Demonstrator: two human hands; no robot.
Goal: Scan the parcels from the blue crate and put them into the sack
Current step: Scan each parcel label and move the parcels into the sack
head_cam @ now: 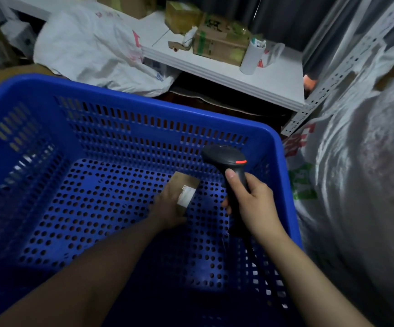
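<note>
The blue perforated crate [129,109] fills the lower left of the head view. On its floor lies a small brown cardboard parcel [185,182] with a white label. My left hand [167,206] reaches down into the crate and grips this parcel. My right hand [250,204] holds a black barcode scanner [226,159] by its handle, its head above the crate floor just right of the parcel. A cable runs down from the scanner. The large white woven sack [356,173] stands to the right of the crate.
A white table [250,79] behind the crate carries cardboard boxes [214,41], a white paper roll [252,57] and a mug. Another white sack [92,48] lies slumped at the back left. A perforated metal shelf post [328,86] rises at the right.
</note>
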